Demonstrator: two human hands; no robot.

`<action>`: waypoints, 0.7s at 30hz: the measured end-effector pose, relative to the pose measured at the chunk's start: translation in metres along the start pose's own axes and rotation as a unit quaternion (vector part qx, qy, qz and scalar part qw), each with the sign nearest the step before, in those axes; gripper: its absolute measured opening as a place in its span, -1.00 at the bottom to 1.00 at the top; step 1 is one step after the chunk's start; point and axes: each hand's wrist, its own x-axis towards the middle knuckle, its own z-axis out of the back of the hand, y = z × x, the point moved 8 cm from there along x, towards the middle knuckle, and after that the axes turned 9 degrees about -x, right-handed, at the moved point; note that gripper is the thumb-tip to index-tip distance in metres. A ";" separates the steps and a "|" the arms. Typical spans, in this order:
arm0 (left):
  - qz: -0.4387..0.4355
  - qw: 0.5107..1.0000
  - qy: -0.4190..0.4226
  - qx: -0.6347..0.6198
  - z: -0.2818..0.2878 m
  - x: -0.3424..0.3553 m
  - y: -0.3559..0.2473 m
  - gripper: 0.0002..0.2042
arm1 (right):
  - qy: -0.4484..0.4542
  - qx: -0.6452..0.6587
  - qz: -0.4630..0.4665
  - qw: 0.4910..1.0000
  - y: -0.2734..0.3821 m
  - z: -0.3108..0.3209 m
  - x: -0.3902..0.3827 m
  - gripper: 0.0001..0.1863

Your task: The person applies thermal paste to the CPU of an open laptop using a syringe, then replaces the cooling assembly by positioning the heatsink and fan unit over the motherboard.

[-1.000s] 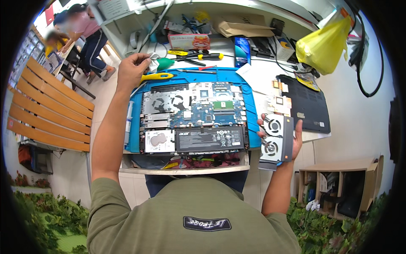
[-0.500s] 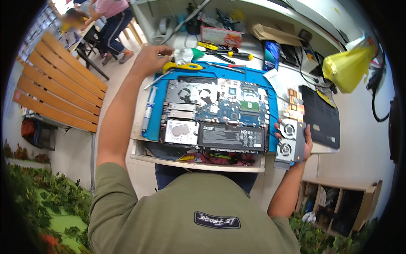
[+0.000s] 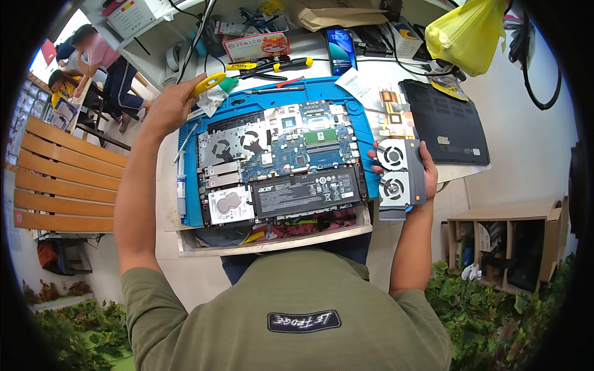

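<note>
My left hand (image 3: 173, 104) is closed round a yellow-handled tool (image 3: 210, 83) at the mat's far left corner; its working end is hidden. Just beneath lies a crumpled white wrapper (image 3: 213, 100) with a green part. My right hand (image 3: 427, 176) grips a laptop cooling assembly (image 3: 392, 176) with two fans and copper plates, to the right of the mat. An opened laptop base (image 3: 291, 148) lies on the blue mat (image 3: 364, 133). Its circuit board, black battery (image 3: 306, 191) and silver hard drive (image 3: 230, 204) are exposed.
A black laptop cover (image 3: 445, 123) lies at the right. Behind the mat are pliers (image 3: 266, 67), a phone (image 3: 340, 52) and a red-white box (image 3: 257, 46). A yellow bag (image 3: 467, 37) hangs above. An open drawer (image 3: 278, 244) sits in front; people (image 3: 102, 62) are at far left.
My left hand has taken up the yellow-handled tool, which lay on the mat, and tilted it upward. The right hand still holds the cooling assembly. The whole view has shifted.
</note>
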 end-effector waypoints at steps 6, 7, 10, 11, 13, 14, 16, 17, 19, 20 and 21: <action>0.083 0.990 0.037 -0.107 0.023 0.006 -0.008 -0.59 | -0.034 -0.019 0.008 0.999 0.000 0.001 0.001 -0.11; 0.100 0.985 0.059 -0.125 0.023 0.006 -0.002 -0.62 | -0.006 -0.013 -0.001 1.000 -0.001 0.001 0.001 -0.11; 0.097 0.976 0.053 -0.185 0.027 0.000 -0.007 -0.68 | 0.046 0.044 -0.019 0.998 -0.001 0.001 0.001 -0.12; 0.108 0.975 0.047 -0.191 0.027 -0.002 -0.006 -0.67 | 0.024 0.046 -0.018 0.998 -0.001 0.005 -0.001 -0.11; 0.117 0.974 0.019 -0.194 0.033 -0.006 -0.001 -0.67 | 0.015 0.030 -0.014 0.999 -0.001 0.003 0.006 -0.11; 0.117 0.974 0.003 -0.195 0.030 -0.008 0.000 -0.68 | 0.011 0.022 -0.011 1.000 0.001 0.004 0.004 -0.10; 0.111 0.983 0.000 -0.149 0.035 -0.010 0.005 -0.67 | 0.007 0.013 -0.002 1.000 0.002 0.003 0.000 -0.10; 0.106 0.982 0.006 -0.158 0.035 -0.009 0.007 -0.64 | 0.001 0.014 -0.005 1.000 0.001 0.004 0.000 -0.11; 0.146 0.963 0.025 -0.224 0.023 -0.007 0.022 -0.51 | -0.010 0.012 -0.011 1.000 0.000 0.005 0.001 -0.12; 0.173 0.963 0.043 -0.201 0.020 -0.010 0.035 -0.49 | -0.031 -0.020 0.006 0.999 0.002 0.005 0.002 -0.13; 0.199 0.961 0.061 -0.180 0.016 -0.008 0.032 -0.47 | -0.043 -0.021 0.004 0.999 0.001 0.003 0.001 -0.14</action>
